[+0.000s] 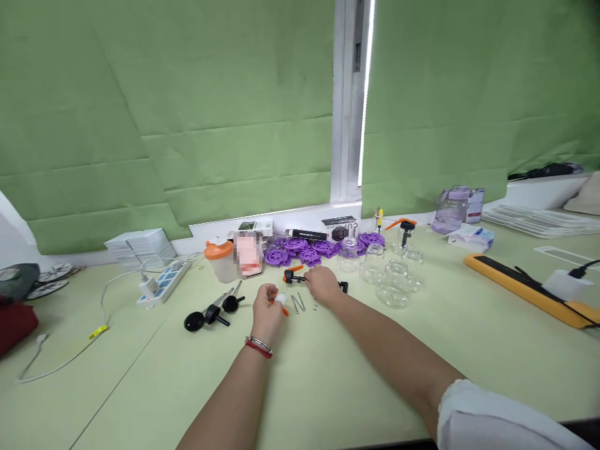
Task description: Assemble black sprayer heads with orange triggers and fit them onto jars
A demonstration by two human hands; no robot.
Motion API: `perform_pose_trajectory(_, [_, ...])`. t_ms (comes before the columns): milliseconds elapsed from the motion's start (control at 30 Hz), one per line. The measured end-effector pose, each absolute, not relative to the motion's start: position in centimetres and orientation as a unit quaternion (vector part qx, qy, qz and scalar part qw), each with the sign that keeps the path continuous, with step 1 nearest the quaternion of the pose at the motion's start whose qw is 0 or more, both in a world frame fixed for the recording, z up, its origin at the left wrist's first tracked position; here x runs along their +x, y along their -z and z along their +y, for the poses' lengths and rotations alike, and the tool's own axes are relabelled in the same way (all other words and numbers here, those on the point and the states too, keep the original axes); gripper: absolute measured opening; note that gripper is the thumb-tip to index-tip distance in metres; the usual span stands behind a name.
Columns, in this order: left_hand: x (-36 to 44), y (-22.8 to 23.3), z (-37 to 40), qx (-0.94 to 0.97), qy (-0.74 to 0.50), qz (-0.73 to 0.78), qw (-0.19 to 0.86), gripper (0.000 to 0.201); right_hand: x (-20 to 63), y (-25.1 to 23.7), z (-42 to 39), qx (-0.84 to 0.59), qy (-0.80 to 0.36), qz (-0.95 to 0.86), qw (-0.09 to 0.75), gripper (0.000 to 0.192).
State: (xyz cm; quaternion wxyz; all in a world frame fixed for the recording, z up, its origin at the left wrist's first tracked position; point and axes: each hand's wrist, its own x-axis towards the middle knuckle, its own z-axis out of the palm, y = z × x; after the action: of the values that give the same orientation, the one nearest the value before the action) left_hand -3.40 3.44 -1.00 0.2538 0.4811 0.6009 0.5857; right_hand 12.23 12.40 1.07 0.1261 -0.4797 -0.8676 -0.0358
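Green sheet blinds (pixel 234 125) hang behind a pale yellow-green tabletop (pixel 337 387). From where I stand, with the space between the hands as dial centre and the window side as twelve: the left hand (pixel 265 311), at eight o'clock, holds a small white rounded piece (pixel 280 299) in a narrow fingertip grip. The right hand (pixel 323 286), at two, has its fingers curled beside a black round-headed fitting (pixel 289 276), at twelve; I cannot tell whether they grip it. Slender metal screws (pixel 295 305) lie at six, tiny metal nuts (pixel 315 307) at four, purple openwork plastic discs (pixel 309 256) farther off at twelve. Step in hand, as judged: handling separate small parts. Next move calls for a precise pinch, clear of the loose nuts.
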Motion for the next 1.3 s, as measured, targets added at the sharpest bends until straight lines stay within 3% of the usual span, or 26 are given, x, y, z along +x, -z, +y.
perform_pose_trajectory(200, [-3.6, -0.1, 3.0, 0.494, -0.554, 0.638, 0.206, 0.025, 11.7, 0.5, 13.2, -0.492, 0.019, -0.864, 0.103, 0.022])
perform_pose_trajectory(367, [-6.8, -1.4, 3.0, 0.423, -0.534, 0.732, -0.001, 0.037, 11.7, 0.7, 13.0, -0.499, 0.01, -0.86, 0.103, 0.023])
perform_pose_trajectory(500, [-9.4, -2.0, 3.0, 0.368, -0.478, 0.792, -0.091, 0.038, 11.8, 0.3, 12.5, -0.495, 0.008, -0.861, 0.118, 0.023])
perform_pose_trajectory(900, [-10.8, 0.3, 4.1, 0.385, -0.359, 0.85, -0.032, 0.043, 9.9, -0.2, 5.7, -0.382, -0.027, -0.909, 0.164, 0.024])
perform_pose_trajectory(1100, [-11.7, 1.2, 4.4, 0.402, -0.35, 0.846, -0.013, 0.031, 6.7, 0.3, 5.2, -0.476, -0.073, -0.861, 0.165, 0.025])
perform_pose_trajectory(1300, [-12.2, 1.6, 4.5, 0.394, -0.381, 0.836, 0.005, 0.038, 6.5, -0.2, 5.8, -0.518, -0.103, -0.835, 0.156, 0.022])
